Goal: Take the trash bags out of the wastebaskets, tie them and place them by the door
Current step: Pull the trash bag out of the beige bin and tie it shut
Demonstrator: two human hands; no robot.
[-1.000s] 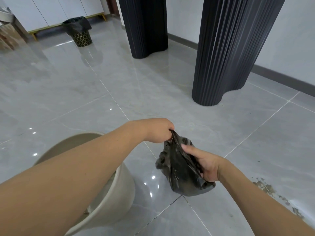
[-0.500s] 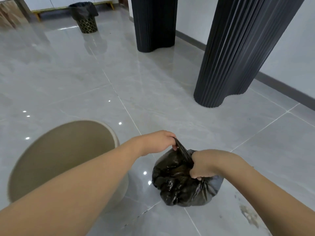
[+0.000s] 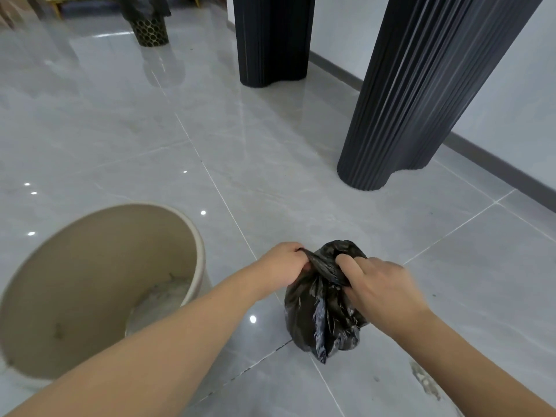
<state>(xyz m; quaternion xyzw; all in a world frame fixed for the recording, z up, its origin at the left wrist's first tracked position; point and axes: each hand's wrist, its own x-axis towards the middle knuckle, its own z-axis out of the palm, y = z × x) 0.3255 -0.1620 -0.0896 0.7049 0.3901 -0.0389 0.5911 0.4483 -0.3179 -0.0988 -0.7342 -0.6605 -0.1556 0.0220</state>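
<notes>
A: What has changed since half a second ago?

B: On my head view, the right hand (image 3: 380,285) has let go of its fist round the bag's neck. It now lies over the top of the bag (image 3: 323,311) with fingers bent, two of them hooked into the gathered plastic. The left hand (image 3: 284,264) has kept its place and still pinches the twisted neck from nine o'clock.

A: Where is the bag?

B: On the floor (image 3: 120,139) at about five o'clock in my picture, sitting over a tile joint, bunched and dark. A loop of plastic stands up at twelve o'clock of the hands.

A: And the bin it belongs to?

B: The beige bin (image 3: 192,236) is at eight o'clock, just beside my left forearm, which crosses in front of its rim. It has no liner, and I see pale smears at its bottom.

A: Anything further out?

B: A second bin (image 3: 150,31) at eleven o'clock, far off, with a patterned wall and a black liner (image 3: 141,6) still over its rim. Two dark ribbed pillars: one (image 3: 272,40) at twelve o'clock, the other (image 3: 421,94) at two o'clock. A scuffed patch on the tile at five o'clock, near my right forearm.
</notes>
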